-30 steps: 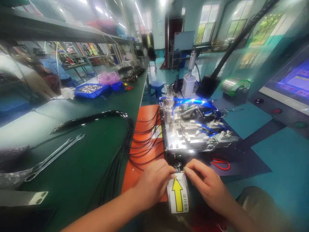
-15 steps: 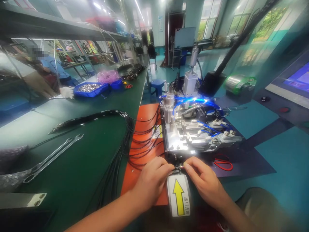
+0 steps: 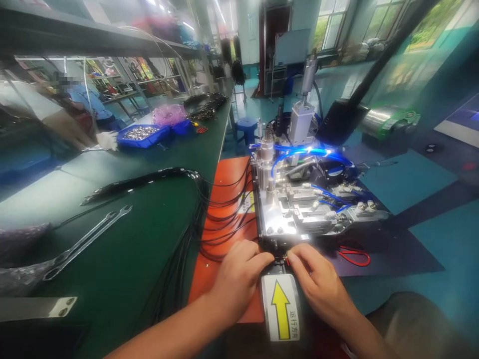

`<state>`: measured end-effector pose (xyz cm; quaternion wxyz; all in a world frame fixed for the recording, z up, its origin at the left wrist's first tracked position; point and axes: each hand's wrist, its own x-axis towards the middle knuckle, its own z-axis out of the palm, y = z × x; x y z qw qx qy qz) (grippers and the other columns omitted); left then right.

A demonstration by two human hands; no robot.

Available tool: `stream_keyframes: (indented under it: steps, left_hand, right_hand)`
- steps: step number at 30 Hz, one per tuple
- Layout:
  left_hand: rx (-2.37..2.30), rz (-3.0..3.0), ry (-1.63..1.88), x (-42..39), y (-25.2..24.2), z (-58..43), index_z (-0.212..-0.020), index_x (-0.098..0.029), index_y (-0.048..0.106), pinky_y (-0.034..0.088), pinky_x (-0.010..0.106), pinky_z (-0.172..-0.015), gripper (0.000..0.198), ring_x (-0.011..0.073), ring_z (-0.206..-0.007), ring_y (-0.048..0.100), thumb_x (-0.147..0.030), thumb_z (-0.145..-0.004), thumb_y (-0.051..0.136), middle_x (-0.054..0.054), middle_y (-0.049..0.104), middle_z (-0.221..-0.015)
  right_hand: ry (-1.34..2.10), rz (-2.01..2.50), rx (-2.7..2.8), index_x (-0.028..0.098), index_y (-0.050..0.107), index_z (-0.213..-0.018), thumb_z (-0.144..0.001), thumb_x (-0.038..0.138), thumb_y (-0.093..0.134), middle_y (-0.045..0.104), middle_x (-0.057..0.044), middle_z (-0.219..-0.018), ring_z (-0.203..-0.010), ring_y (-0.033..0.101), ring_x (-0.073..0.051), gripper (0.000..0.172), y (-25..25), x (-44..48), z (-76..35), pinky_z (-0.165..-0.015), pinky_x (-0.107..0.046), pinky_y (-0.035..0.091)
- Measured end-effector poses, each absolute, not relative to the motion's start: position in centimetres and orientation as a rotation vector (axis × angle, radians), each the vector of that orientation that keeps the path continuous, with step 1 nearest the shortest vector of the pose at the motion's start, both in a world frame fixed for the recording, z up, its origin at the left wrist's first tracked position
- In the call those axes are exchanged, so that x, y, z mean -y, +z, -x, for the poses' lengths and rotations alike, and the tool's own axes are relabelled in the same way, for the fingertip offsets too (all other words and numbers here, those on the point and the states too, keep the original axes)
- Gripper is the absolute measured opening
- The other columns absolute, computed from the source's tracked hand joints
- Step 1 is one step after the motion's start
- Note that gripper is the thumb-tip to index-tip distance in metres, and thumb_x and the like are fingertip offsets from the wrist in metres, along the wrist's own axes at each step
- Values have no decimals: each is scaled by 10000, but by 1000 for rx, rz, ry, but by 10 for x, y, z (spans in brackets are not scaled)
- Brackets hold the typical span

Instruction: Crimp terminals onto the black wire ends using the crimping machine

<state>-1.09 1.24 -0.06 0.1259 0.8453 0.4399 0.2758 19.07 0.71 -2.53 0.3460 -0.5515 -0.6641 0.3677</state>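
Just in front of the metal machine [image 3: 299,204], my two hands meet with their fingertips close together. My left hand [image 3: 239,276] is closed in a pinch around the end of a thin black cable, mostly covered by the fingers. Thumb and forefinger of my right hand [image 3: 318,274] pinch a small wire end, with a bit of red beside the fingertips; its details are too small to tell. Below the fingers lies a track cover [image 3: 281,306] with a yellow arrow. More black cables [image 3: 224,219] run across an orange plate [image 3: 230,174] left of the machine.
Two wrenches [image 3: 90,242] and a black cable bundle [image 3: 149,179] lie on the green bench [image 3: 149,269]. A blue tray [image 3: 144,139] of small metal parts stands farther back. Red-handled scissors [image 3: 355,256] lie right of my hands. A person [image 3: 90,102] is at the far left.
My fingertips have come slightly closer together, and less of the cable end shows between them. The whole view has shifted a little, so the machine appears farther right.
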Motion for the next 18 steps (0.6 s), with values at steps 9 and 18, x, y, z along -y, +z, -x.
stream_keyframes:
  steps: [9, 18]
  left_hand:
    - [-1307, -2466, 754, -13, -4, 11, -938, -188, 686, 379, 285, -658, 264, 188, -755, 476, -176, -992, 428, 45, 540, -779]
    - [-1339, -2444, 699, -12, -1, 10, -949, -198, 692, 390, 284, -660, 282, 188, -768, 488, -194, -1001, 415, 47, 545, -803]
  right_hand:
    - [934, 1410, 1734, 222, 546, -815, -1009, 331, 431, 579, 5, -781, -739, 540, -170, 250, -26, -9, -190, -700, -298, 414]
    - [922, 1427, 1750, 223, 546, -824, -1012, 325, 416, 592, -8, -795, -750, 551, -182, 251, -26, -8, -189, -704, -304, 416]
